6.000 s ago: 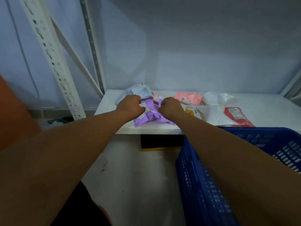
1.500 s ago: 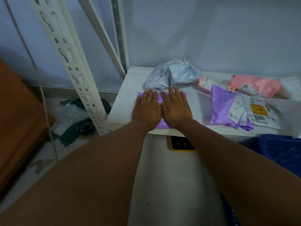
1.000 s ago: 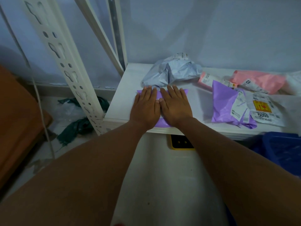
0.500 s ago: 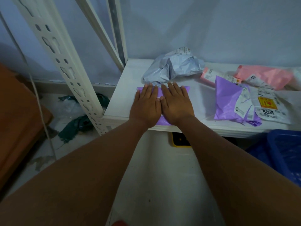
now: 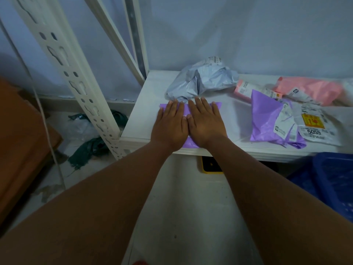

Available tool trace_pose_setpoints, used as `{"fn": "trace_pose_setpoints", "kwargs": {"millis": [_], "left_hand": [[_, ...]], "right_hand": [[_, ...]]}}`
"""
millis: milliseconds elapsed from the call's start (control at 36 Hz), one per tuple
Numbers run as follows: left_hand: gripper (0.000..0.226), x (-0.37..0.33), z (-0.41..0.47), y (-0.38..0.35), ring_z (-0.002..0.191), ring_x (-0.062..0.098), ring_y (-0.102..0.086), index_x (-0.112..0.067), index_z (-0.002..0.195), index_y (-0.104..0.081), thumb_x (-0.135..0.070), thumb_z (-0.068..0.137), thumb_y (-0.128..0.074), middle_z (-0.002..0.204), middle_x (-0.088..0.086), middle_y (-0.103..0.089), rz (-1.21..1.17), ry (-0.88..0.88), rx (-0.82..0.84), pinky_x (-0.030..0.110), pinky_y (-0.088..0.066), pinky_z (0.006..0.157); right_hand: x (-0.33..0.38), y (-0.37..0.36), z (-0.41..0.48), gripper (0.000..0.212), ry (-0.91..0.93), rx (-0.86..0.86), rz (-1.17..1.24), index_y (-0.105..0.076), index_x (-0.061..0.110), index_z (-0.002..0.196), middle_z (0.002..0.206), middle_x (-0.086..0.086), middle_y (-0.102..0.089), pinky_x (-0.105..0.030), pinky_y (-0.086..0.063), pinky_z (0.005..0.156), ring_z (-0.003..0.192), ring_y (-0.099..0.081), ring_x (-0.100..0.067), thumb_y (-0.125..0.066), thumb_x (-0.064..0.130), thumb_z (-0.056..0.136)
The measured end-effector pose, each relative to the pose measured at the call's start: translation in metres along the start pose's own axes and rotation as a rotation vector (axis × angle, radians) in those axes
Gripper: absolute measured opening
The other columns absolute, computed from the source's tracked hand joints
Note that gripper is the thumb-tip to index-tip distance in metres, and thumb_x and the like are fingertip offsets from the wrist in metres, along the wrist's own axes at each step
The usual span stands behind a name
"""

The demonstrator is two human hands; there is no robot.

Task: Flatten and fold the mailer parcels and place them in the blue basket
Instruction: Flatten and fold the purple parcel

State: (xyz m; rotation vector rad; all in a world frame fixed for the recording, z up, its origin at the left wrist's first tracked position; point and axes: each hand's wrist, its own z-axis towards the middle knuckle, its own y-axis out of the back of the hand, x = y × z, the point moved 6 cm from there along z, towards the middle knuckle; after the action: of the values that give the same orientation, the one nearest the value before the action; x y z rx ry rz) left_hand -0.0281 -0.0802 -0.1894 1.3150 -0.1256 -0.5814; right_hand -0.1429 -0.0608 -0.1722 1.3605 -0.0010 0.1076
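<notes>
A flat purple mailer [image 5: 186,110] lies at the front left of the white shelf [image 5: 145,104]. My left hand [image 5: 170,125] and my right hand [image 5: 205,121] press on it side by side with straight fingers, covering most of it. Behind them sits a crumpled grey mailer [image 5: 202,80]. To the right lie a second purple mailer [image 5: 267,117], a white mailer with a yellow label [image 5: 313,127] and pink mailers [image 5: 313,90]. The blue basket [image 5: 332,180] stands on the floor at the lower right, partly cut off.
A white perforated rack post [image 5: 63,69] and a diagonal brace stand left of the shelf. Dark green plastic [image 5: 89,148] lies on the floor beside the post. A yellow and black object [image 5: 210,165] sits under the shelf. A brown surface [image 5: 21,142] fills the far left.
Both hands stay flat on the purple mailer throughout the last second and a half. Six seconds ago they gripped a crumpled purple mailer with fingers curled. The camera view has shifted slightly.
</notes>
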Motion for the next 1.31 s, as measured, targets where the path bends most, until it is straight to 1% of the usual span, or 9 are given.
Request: {"fn": "trace_pose_setpoints", "kwargs": {"millis": [250, 417, 528, 722, 861, 1056, 1111, 1167, 1306], "left_hand": [[0.077, -0.001, 0.000, 0.002, 0.153, 0.023, -0.011, -0.009, 0.157, -0.020, -0.048, 0.094, 0.000, 0.164, 0.010, -0.018, -0.017, 0.016, 0.001, 0.044, -0.010, 0.124], [0.074, 0.000, -0.001, 0.001, 0.152, 0.024, -0.014, -0.007, 0.156, -0.023, -0.047, 0.097, -0.005, 0.163, 0.011, -0.022, -0.013, 0.011, 0.001, 0.045, -0.014, 0.123], [0.067, 0.000, 0.001, 0.002, 0.152, 0.024, -0.014, -0.008, 0.156, -0.023, -0.042, 0.099, -0.014, 0.163, 0.011, -0.022, -0.027, 0.025, 0.012, 0.045, -0.014, 0.123], [0.068, -0.001, 0.000, 0.004, 0.151, 0.024, -0.018, -0.007, 0.155, -0.028, -0.042, 0.098, -0.012, 0.161, 0.012, -0.027, -0.055, 0.037, 0.003, 0.044, -0.015, 0.123], [0.078, -0.001, -0.001, 0.004, 0.150, 0.025, -0.021, -0.005, 0.153, -0.030, -0.046, 0.094, -0.002, 0.160, 0.013, -0.029, -0.025, 0.031, -0.005, 0.044, -0.018, 0.122], [0.079, 0.000, 0.001, 0.000, 0.150, 0.028, -0.021, -0.003, 0.153, -0.031, -0.046, 0.093, 0.000, 0.159, 0.015, -0.030, 0.010, 0.015, 0.023, 0.046, -0.019, 0.122], [0.079, 0.000, 0.000, 0.001, 0.149, 0.029, -0.024, -0.002, 0.151, -0.034, -0.045, 0.094, -0.001, 0.158, 0.017, -0.033, 0.003, 0.018, 0.013, 0.046, -0.020, 0.121], [0.079, -0.001, 0.000, 0.003, 0.148, 0.029, -0.027, -0.002, 0.150, -0.036, -0.045, 0.093, -0.001, 0.157, 0.017, -0.035, -0.013, 0.027, 0.001, 0.046, -0.021, 0.121], [0.082, -0.003, 0.000, 0.006, 0.148, 0.028, -0.027, -0.003, 0.150, -0.037, -0.046, 0.090, 0.001, 0.157, 0.016, -0.035, -0.027, 0.035, -0.007, 0.045, -0.021, 0.121]], "right_hand": [[0.000, -0.002, 0.002, 0.058, 0.000, 0.032, 0.026, -0.013, 0.018, 0.158, 0.166, -0.005, -0.011, -0.044, 0.000, 0.124, 0.153, -0.004, -0.020, -0.014, 0.042, 0.105], [-0.001, -0.003, 0.002, 0.058, -0.006, 0.045, 0.049, -0.013, 0.018, 0.158, 0.166, -0.005, -0.010, -0.044, -0.001, 0.124, 0.153, -0.003, -0.020, -0.014, 0.041, 0.105], [-0.001, -0.003, 0.002, 0.058, -0.006, 0.048, 0.075, -0.014, 0.018, 0.158, 0.166, -0.006, -0.010, -0.044, -0.001, 0.124, 0.154, -0.003, -0.020, -0.015, 0.041, 0.105], [-0.003, -0.004, 0.003, 0.058, -0.010, 0.067, 0.129, -0.015, 0.018, 0.158, 0.166, -0.006, -0.010, -0.041, -0.002, 0.125, 0.153, -0.003, -0.019, -0.016, 0.040, 0.105], [-0.002, -0.004, 0.002, 0.057, -0.015, 0.080, 0.155, -0.015, 0.017, 0.158, 0.166, -0.006, -0.011, -0.040, -0.002, 0.125, 0.153, -0.005, -0.018, -0.018, 0.039, 0.106], [-0.003, -0.005, 0.003, 0.057, -0.017, 0.090, 0.184, -0.016, 0.017, 0.158, 0.166, -0.006, -0.013, -0.040, -0.004, 0.125, 0.153, -0.007, -0.019, -0.018, 0.040, 0.106], [-0.004, -0.007, 0.004, 0.062, -0.014, 0.094, 0.202, -0.018, 0.016, 0.158, 0.165, -0.008, -0.015, -0.042, -0.008, 0.124, 0.153, -0.009, -0.021, -0.013, 0.043, 0.102], [-0.004, -0.009, 0.006, 0.071, -0.017, 0.101, 0.210, -0.019, 0.015, 0.157, 0.165, -0.008, -0.018, -0.042, -0.011, 0.124, 0.153, -0.011, -0.021, -0.007, 0.047, 0.095], [-0.006, -0.016, 0.010, 0.087, 0.002, 0.109, 0.183, -0.019, 0.014, 0.157, 0.164, -0.009, -0.020, -0.044, -0.014, 0.123, 0.152, -0.013, -0.023, 0.009, 0.055, 0.086]]}}
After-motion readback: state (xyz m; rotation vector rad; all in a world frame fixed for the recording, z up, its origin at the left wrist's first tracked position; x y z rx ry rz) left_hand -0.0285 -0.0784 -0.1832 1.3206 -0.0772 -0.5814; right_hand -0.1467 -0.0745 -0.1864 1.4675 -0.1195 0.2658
